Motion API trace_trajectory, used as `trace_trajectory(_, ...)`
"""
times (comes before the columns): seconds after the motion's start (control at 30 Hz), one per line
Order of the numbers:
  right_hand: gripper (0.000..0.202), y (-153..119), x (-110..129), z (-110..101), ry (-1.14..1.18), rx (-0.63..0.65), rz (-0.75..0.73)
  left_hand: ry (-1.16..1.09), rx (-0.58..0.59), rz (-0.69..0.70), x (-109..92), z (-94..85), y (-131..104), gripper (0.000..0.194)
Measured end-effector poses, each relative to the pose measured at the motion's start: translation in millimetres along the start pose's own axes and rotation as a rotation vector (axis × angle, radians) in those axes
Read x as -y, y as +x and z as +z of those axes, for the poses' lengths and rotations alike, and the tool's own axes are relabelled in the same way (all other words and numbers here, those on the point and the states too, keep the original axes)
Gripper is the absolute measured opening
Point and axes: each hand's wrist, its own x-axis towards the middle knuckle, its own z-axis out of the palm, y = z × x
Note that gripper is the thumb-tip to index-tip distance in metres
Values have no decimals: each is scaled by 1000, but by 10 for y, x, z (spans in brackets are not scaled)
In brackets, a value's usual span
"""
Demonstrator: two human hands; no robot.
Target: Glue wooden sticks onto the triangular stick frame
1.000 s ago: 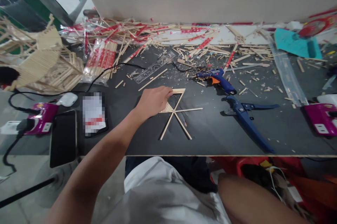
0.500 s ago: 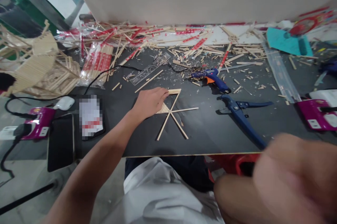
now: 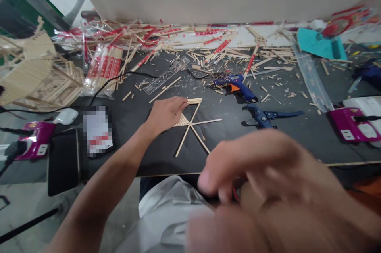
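On the dark table lies a star-like frame of wooden sticks [image 3: 206, 121], with spokes meeting in the middle and one wedge filled by short parallel strips. My left hand [image 3: 166, 113] rests over the frame's upper left part, its fingers bunched together and gripping the edge there. Its fingertips are partly hidden. Close to the camera, my right hand [image 3: 256, 173] is large and smeared by motion above the table's front edge. Its fingers look bent, but I cannot make out whether they hold anything. It covers part of the blue pipe cutter [image 3: 264, 117].
A blue glue gun [image 3: 238, 85] lies beyond the cutter. Stick scraps and red-wrapped chopsticks [image 3: 104, 66] cover the back. A clear ruler [image 3: 166, 75] lies behind the frame. Phones [image 3: 64, 161], purple power strips [image 3: 353, 126] and a stick-built model [image 3: 38, 66] stand at the sides.
My right hand has swung in from the lower right toward the middle, now hiding the cutter's lower handle. My left hand stays on the frame. The view has shifted slightly.
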Motion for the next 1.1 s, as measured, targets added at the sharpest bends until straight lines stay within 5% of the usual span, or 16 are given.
trace_trajectory(0.07, 19, 171, -343, -47, -53, -111, -85, 1, -3, -19, -3, -10, 9, 30)
trace_trajectory(0.17, 36, 496, -1127, -52, -337, -240, 195, -32, -30, -32, 16, -14, 29, 29)
trace_trajectory(0.27, 62, 749, -1901, 14, -597, -257, 471, -72, -62, -44, 46, -5, 47, 29)
trace_trajectory(0.37, 73, 831, -2320, 109, -670, -153, 610, -120, -77, -50, 74, 10, 61, 31)
trace_trajectory(0.7, 34, 825, -2451, 189, -634, -241, 542, -471, -246, -261, 192, 112, 113, 23)
trace_trajectory(0.93, 35, 816, -2598, 179, -456, -406, 436, -784, -325, -385, 284, 231, 150, 21)
trace_trajectory(1.1, 39, 817, -2440, 248, -338, -360, 325, -812, -328, -397, 270, 214, 158, 19)
